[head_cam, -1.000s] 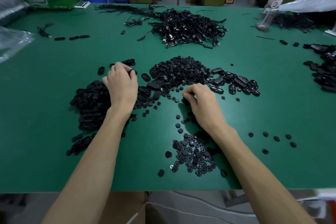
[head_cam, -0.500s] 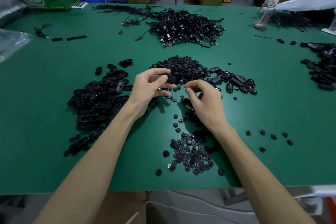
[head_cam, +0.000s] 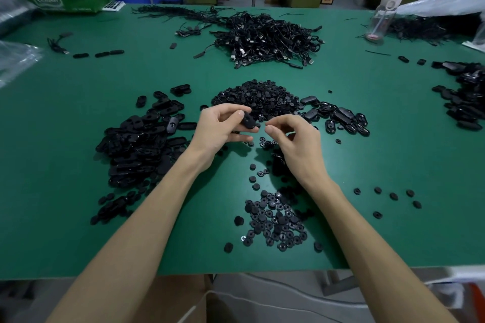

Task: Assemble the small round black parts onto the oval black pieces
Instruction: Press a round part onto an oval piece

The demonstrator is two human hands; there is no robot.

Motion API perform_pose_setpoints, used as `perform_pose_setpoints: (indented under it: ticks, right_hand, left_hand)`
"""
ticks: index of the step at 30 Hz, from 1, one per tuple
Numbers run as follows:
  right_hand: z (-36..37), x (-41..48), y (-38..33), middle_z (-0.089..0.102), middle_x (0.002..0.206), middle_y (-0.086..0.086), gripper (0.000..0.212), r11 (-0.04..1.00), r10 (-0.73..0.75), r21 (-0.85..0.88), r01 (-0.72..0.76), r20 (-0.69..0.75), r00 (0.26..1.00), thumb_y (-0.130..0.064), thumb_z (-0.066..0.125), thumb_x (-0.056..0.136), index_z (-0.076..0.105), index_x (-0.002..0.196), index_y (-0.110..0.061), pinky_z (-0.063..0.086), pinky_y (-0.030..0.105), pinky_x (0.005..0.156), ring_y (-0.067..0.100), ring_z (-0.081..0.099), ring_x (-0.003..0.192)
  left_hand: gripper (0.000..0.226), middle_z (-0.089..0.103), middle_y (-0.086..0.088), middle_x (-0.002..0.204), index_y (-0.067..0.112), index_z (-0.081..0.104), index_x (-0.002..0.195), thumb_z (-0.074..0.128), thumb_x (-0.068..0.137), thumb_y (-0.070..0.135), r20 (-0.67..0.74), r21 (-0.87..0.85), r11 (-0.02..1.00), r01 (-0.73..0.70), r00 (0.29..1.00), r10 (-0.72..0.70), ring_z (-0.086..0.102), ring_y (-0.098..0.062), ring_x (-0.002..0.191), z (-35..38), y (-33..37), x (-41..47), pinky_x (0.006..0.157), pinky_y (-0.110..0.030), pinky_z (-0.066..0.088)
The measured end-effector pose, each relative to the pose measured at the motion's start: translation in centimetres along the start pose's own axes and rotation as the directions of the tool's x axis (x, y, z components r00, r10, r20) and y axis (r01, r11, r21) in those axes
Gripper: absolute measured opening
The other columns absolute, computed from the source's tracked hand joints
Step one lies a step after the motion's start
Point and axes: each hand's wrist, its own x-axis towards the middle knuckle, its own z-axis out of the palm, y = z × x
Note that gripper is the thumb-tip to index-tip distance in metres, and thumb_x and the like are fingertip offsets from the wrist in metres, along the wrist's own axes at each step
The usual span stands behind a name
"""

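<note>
Well in front of the big heap of small round black plastic parts (head_cam: pixel 256 98), a low pile of the same parts (head_cam: pixel 275 220) lies close to the person, easy to grab. Just in front of the heap, the left hand (head_cam: pixel 220 130) pinches one oval black plastic piece (head_cam: pixel 248 121), tipped toward the right hand (head_cam: pixel 294 139), whose fingertips (head_cam: pixel 269 129) are squeezed together; I cannot tell if they hold a part.
</note>
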Motion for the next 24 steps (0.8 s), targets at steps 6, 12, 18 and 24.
perform_pose_setpoints:
  ticks: [6,12,18,24]
  right_hand:
    - [0.0,-0.1,-0.1,0.071,0.088,-0.011,0.008,0.998,0.016,0.057,-0.015,-0.01,1.0,-0.01,0.075,0.091,0.072,0.096,-0.016,0.05,0.016,0.078,0.003,0.064,0.085]
    - [-0.2,-0.1,0.0,0.074,0.091,-0.011,0.006,0.993,0.039,0.111,-0.034,-0.045,0.998,-0.014,0.077,0.092,0.075,0.097,-0.015,0.054,0.021,0.084,0.002,0.068,0.086]
    - [-0.4,0.0,0.1,0.072,0.089,-0.01,0.006,0.994,0.028,0.103,-0.022,-0.055,0.998,-0.017,0.078,0.091,0.076,0.096,-0.018,0.05,0.02,0.081,0.004,0.064,0.082]
    - [-0.1,-0.2,0.0,0.072,0.084,-0.013,0.005,0.994,0.018,0.111,-0.011,-0.066,0.998,-0.015,0.076,0.091,0.076,0.096,-0.017,0.047,0.012,0.073,0.001,0.064,0.078]
  left_hand:
    - [0.017,0.077,-0.017,0.1,-0.001,0.069,0.116,0.06,0.103,0.005,-0.002,0.028,0.999,0.02,1.0,-0.02,0.078,-0.032,0.089,0.1,0.0,0.0,0.065,-0.033,0.064]
    - [0.019,0.078,-0.018,0.104,-0.008,0.067,0.116,0.065,0.099,0.0,-0.028,-0.046,0.998,0.033,0.999,-0.034,0.078,-0.032,0.093,0.7,-0.3,-0.3,0.077,-0.036,0.065]
    - [0.017,0.073,-0.026,0.111,-0.01,0.063,0.112,0.067,0.098,-0.001,-0.054,-0.101,0.994,0.032,0.998,-0.038,0.077,-0.033,0.096,1.3,-0.4,-0.4,0.083,-0.038,0.064]
    - [0.019,0.074,-0.023,0.109,-0.006,0.067,0.114,0.069,0.098,0.005,-0.022,-0.037,0.998,0.042,0.999,-0.043,0.078,-0.03,0.092,1.5,-0.2,-0.6,0.075,-0.031,0.064]
